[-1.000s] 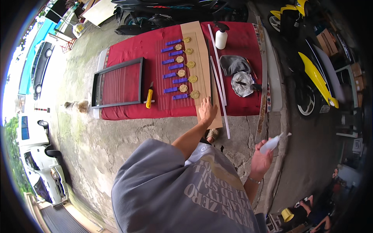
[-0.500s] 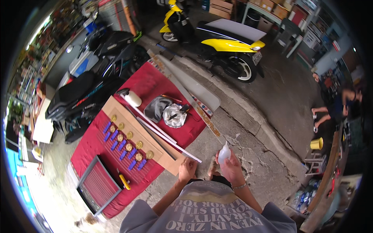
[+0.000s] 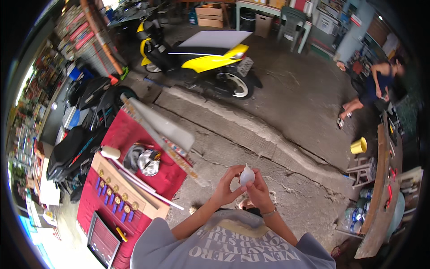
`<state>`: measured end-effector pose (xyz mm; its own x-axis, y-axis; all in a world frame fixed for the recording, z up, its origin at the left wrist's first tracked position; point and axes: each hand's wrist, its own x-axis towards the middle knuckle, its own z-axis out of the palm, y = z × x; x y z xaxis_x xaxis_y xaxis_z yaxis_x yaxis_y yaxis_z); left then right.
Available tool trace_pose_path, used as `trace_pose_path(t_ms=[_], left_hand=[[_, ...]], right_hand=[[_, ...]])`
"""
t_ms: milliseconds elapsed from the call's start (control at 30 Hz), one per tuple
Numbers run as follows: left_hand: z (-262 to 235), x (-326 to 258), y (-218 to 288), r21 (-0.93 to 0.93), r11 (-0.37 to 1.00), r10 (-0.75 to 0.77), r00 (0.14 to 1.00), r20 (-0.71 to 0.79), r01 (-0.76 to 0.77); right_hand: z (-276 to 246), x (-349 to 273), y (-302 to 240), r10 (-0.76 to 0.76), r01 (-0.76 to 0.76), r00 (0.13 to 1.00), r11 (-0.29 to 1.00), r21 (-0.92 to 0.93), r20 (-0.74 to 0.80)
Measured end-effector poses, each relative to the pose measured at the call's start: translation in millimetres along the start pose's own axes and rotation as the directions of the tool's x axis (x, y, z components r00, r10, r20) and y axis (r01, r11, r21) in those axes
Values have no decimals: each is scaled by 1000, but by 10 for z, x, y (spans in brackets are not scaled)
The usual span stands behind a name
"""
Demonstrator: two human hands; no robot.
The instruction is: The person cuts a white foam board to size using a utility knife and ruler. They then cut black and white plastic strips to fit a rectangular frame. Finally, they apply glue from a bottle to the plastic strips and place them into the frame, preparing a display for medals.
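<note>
A translucent white squeeze bottle (image 3: 247, 176) with a narrow pointed tip is held upright in front of my body. My right hand (image 3: 260, 193) wraps around its right side and lower part. On the other side, my left hand (image 3: 228, 187) curls with its fingers and thumb against the bottle, leaving a gap inside the curve. To my left is a table covered in red cloth (image 3: 172, 172). Gold medals with purple ribbons (image 3: 117, 197) lie there in rows, beside a brown board (image 3: 150, 204), a dark picture frame (image 3: 92, 233) and a yellow cutter (image 3: 121, 234).
Silver crumpled foil (image 3: 148, 162), a white bottle (image 3: 110, 152) and long white strips (image 3: 165, 201) also lie on the table. A yellow scooter (image 3: 206, 60) stands ahead past a raised concrete edge (image 3: 255, 127); a black motorcycle (image 3: 71, 148) is left. A person (image 3: 374, 92) sits far right near a yellow bucket (image 3: 358, 145).
My view has turned right, so the table sits farther left. My left hand has risen from near the table edge to the bottle, joining my right hand.
</note>
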<state>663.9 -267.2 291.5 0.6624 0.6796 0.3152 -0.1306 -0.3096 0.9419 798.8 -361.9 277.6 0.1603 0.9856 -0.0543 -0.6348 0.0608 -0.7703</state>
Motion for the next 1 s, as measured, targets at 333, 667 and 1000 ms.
trace_pose_path(t_ms=[333,667,1000], left_hand=[[1913,1806,-485,-329,929,-138,983,120,171],[2724,3856,-1725,-496,758,-365,906,214,422],[2931,7354,-2419,-437,862,-140,949,282,257]], right_hand=[[-1766,553,-1491,-187,178,981,975,-132,-58],[-3447,1946,-2317,-115,31,950,959,-281,-290],[-5782,2793,-2402,150,-530,845,105,-841,-514]])
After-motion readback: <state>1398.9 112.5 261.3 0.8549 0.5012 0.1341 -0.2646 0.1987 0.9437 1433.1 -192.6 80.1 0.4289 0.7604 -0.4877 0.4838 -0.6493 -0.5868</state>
